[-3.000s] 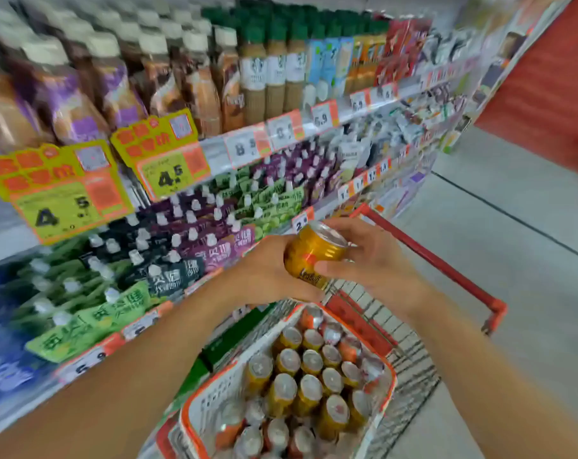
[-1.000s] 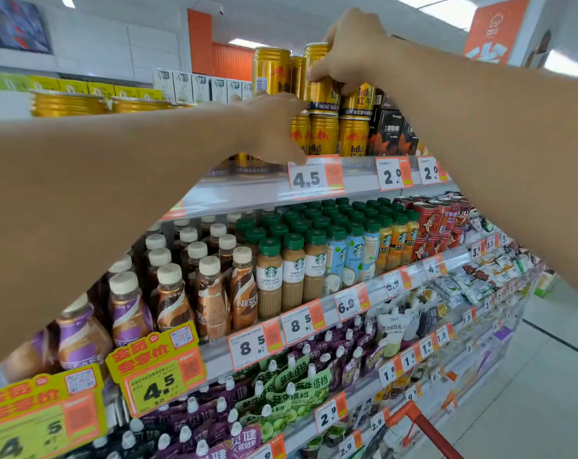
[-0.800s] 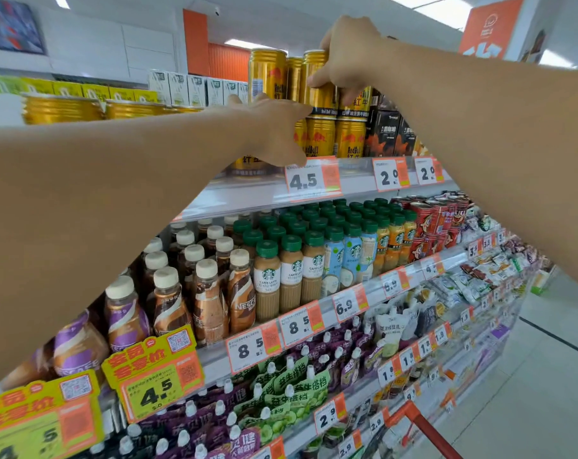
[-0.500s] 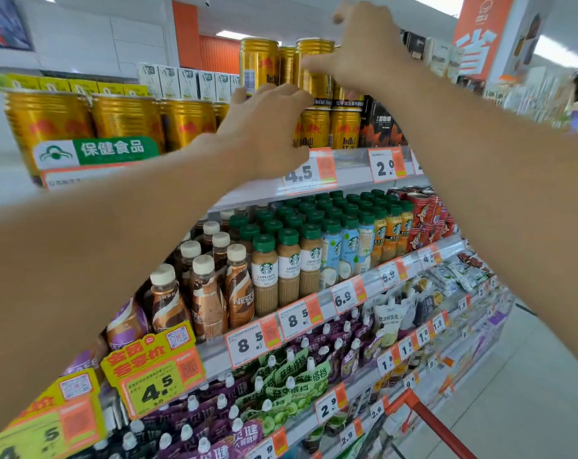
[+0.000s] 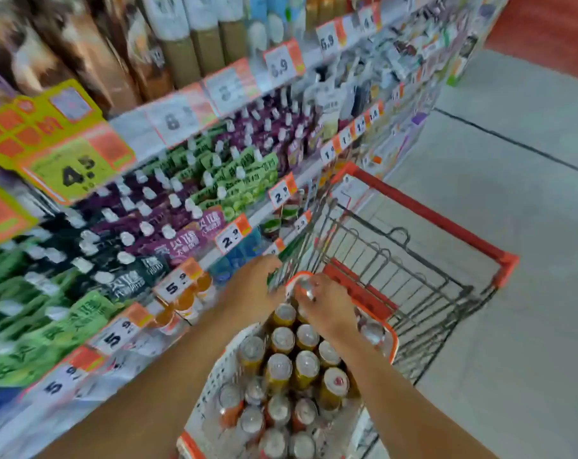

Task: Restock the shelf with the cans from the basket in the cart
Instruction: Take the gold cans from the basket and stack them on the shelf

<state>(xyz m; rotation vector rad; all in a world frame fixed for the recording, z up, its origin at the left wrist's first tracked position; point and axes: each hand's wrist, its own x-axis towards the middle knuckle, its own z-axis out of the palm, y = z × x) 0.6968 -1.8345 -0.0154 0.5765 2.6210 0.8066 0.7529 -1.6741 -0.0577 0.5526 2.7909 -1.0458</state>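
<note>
Basket [image 5: 392, 343] of upright cans [image 5: 282, 337] in cart [image 5: 453, 226]

Blurred coffee bottles [image 5: 195, 38] stand above the yellow price sign [image 5: 61, 142]; purple spouted pouches [image 5: 181, 223] lie below it, green pouches [image 5: 238, 173] to its right.

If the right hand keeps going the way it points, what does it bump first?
Probably the silver-topped can at the basket's far end; the right hand's fingertips seem already on it, though blur hides the contact.
</note>
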